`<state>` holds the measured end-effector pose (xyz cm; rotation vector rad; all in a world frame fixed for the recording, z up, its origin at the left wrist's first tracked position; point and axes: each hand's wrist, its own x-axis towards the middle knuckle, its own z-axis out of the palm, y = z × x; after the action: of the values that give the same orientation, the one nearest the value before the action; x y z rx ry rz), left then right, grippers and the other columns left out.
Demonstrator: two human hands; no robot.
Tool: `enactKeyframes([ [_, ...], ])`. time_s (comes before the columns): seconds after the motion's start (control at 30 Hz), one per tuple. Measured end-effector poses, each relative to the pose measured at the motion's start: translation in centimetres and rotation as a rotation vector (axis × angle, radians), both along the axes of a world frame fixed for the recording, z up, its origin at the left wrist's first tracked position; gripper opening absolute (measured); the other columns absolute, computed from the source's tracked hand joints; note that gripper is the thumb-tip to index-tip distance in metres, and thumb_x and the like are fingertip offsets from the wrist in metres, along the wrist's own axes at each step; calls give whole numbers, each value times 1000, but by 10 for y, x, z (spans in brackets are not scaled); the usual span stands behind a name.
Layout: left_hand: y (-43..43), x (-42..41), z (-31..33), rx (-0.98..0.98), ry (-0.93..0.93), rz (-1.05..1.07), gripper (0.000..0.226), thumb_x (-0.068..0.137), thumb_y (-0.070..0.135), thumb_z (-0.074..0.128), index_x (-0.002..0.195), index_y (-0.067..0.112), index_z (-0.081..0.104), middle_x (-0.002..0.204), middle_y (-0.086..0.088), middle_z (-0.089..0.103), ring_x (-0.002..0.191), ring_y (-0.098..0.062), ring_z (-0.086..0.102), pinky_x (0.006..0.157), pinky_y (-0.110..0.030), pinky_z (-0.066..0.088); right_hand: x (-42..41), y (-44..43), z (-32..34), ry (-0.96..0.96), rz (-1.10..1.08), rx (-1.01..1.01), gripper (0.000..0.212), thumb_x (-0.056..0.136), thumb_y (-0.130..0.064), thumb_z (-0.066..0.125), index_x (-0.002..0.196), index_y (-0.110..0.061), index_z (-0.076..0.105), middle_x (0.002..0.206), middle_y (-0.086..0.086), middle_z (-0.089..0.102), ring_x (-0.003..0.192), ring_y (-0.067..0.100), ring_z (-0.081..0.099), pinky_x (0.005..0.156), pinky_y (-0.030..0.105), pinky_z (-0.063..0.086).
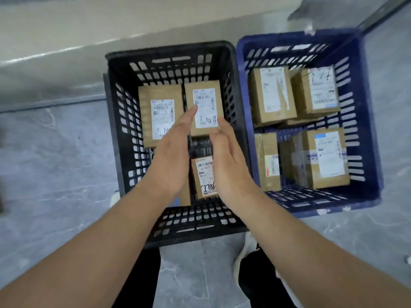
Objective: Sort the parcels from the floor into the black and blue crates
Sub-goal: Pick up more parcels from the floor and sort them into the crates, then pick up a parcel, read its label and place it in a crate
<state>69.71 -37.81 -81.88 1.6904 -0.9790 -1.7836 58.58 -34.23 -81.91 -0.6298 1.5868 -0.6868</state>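
A black crate (171,232) stands on the floor with a blue crate (364,112) touching its right side. Both hold brown cardboard parcels with white labels. Both my hands reach over the black crate. My left hand (175,156) has straight fingers; its tips lie at the left edge of the far right parcel (205,94). My right hand (226,161) is also flat, its fingertips at that parcel's near right corner. Beside it lies another parcel (155,96), and a third parcel (203,174) shows between my hands. The blue crate holds several parcels (271,94).
Grey marbled floor tiles surround the crates. A pale wall base runs behind them at the top. My dark trousers and a white shoe (242,252) are just in front of the black crate. A dark rail (382,12) runs off at the top right.
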Motion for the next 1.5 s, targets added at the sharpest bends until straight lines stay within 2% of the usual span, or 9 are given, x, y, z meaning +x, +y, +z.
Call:
enactKeyframes([
  [0.07,-14,-1,37,-84,7,-7,45,111,44,24,149,47,48,135,41,53,120,28,42,124,-30,27,-4,-11,36,-26,-3,-59,61,111,-56,36,170,-48,25,175,-24,28,159,-5,25,123,26,21],
  [0.1,-21,-2,56,-127,12,-9,46,111,44,25,150,47,48,139,38,53,126,25,42,125,-32,26,-6,-17,56,-39,-6,-88,60,110,-56,36,169,-51,26,175,-24,28,159,-5,26,123,26,21],
  [0.2,-39,-7,113,-256,29,-19,52,102,53,31,151,46,47,156,27,45,143,13,36,128,-37,22,-12,-38,115,-68,-32,-184,72,96,-59,36,167,-52,29,173,-21,33,157,-2,34,130,35,27],
  [0.33,-51,-13,200,-504,-42,-80,64,95,63,28,154,46,40,161,26,39,148,11,30,128,-41,21,-15,-62,206,-148,-11,-321,80,90,-57,39,168,-47,27,173,-16,35,156,1,37,133,42,30],
  [0.53,-44,-12,355,-807,-139,-97,58,105,43,27,162,34,30,166,18,33,151,8,25,129,-43,22,-14,-60,350,-192,82,-548,90,82,-72,44,168,-50,28,175,-19,34,157,0,36,134,44,28],
  [0.77,-26,9,540,-1042,-93,-31,64,99,50,32,161,34,32,164,16,38,152,1,30,127,-49,25,-5,-50,535,-261,138,-764,94,71,-75,45,162,-53,36,172,-21,38,158,4,37,134,44,27],
  [1.0,24,35,704,-1275,-48,-70,64,99,46,34,160,28,34,163,15,40,151,-1,33,125,-46,28,9,2,708,-162,203,-999,91,73,-76,41,163,-58,34,170,-32,35,157,-1,35,133,43,28],
  [1.2,70,40,834,-1481,-7,-98,63,99,42,35,160,26,33,165,10,39,153,-4,31,127,-44,26,12,55,837,-81,225,-1194,98,75,-77,38,169,-49,26,175,-24,29,161,2,29,135,48,24],
  [1.5,120,11,965,-1772,-168,-49,63,103,40,30,163,20,30,166,11,36,152,-7,33,125,-48,29,-24,101,974,-5,234,-1417,87,85,-71,42,167,-47,29,176,-18,30,156,5,36,132,49,29],
])
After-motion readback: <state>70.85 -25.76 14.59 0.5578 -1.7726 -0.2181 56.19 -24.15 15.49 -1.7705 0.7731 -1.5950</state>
